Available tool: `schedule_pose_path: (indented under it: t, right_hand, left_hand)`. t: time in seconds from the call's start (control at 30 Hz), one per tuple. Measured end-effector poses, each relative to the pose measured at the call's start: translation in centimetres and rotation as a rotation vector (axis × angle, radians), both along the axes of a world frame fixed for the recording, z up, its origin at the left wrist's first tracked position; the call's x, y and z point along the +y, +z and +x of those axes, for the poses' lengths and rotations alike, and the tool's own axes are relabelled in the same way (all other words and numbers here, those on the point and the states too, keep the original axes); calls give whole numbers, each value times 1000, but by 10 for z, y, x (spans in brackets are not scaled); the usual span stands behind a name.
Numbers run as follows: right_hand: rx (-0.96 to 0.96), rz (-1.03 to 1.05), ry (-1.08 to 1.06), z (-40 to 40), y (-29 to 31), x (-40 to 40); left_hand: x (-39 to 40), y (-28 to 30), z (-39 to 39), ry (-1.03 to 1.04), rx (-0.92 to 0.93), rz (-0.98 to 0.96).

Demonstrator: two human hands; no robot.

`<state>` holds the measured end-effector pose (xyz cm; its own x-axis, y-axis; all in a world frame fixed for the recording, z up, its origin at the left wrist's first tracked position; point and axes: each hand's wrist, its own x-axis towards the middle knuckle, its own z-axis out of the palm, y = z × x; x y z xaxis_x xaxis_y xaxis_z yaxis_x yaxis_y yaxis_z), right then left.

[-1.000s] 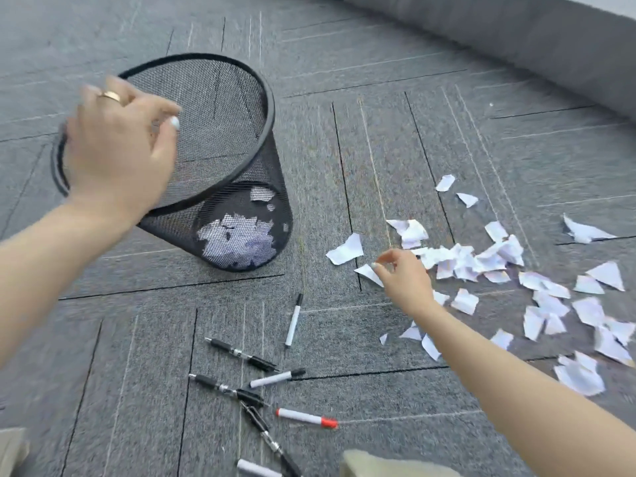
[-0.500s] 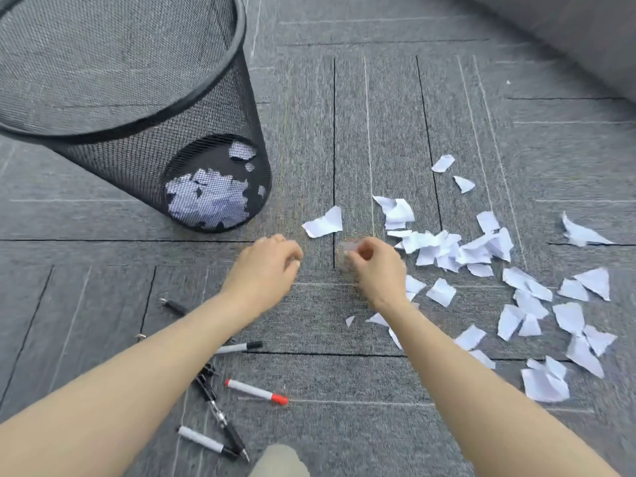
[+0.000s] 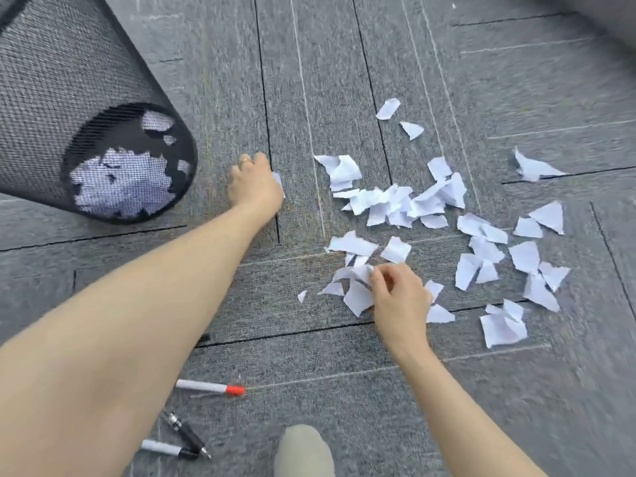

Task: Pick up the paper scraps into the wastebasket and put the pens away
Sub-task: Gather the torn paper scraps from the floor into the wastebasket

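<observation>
The left hand (image 3: 255, 182) pinched one white torn paper scrap (image 3: 278, 182) just right of the black mesh wastebasket (image 3: 103, 132), while the right hand (image 3: 399, 297) gripped scraps farther right on the carpet.

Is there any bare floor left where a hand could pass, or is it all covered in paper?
Bare carpet runs between the wastebasket and the paper scraps, around the left hand. More lies between the right hand and the red-capped pen, and beyond the farthest scraps. Right of the right hand it is crowded with scraps.
</observation>
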<state>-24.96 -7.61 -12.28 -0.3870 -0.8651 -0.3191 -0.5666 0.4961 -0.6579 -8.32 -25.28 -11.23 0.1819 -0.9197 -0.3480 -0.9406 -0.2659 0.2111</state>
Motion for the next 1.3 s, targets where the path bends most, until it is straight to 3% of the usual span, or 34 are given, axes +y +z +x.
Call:
schedule_pose_path:
  t: [0.17,0.3,0.43,0.53,0.63,0.8,1.13,1.3]
  right_hand:
    - [-11,78,64,3,1,6]
    - [66,77,101,5,1,17]
    - [163,86,102,10,-2,26]
    - [215,113,104,14,-5,28]
    - [216,136,75,15,-5,23]
    - [244,105,71,17,-5,23]
    - [294,148,124,18,-1,24]
    - [313,201,183,17,1,19]
  left_hand:
    - [5,-7,10,149,137,47]
    - [13,-4,16,123,179,142]
    - [33,17,-4,-40,426,199]
    - [51,39,-31,-331,540,329]
    - [62,39,-53,-552,407,320]
    - [79,15,-68,-723,109,136]
    - [98,10,-80,-424,148,148]
    - [102,10,-77,-470,108,9]
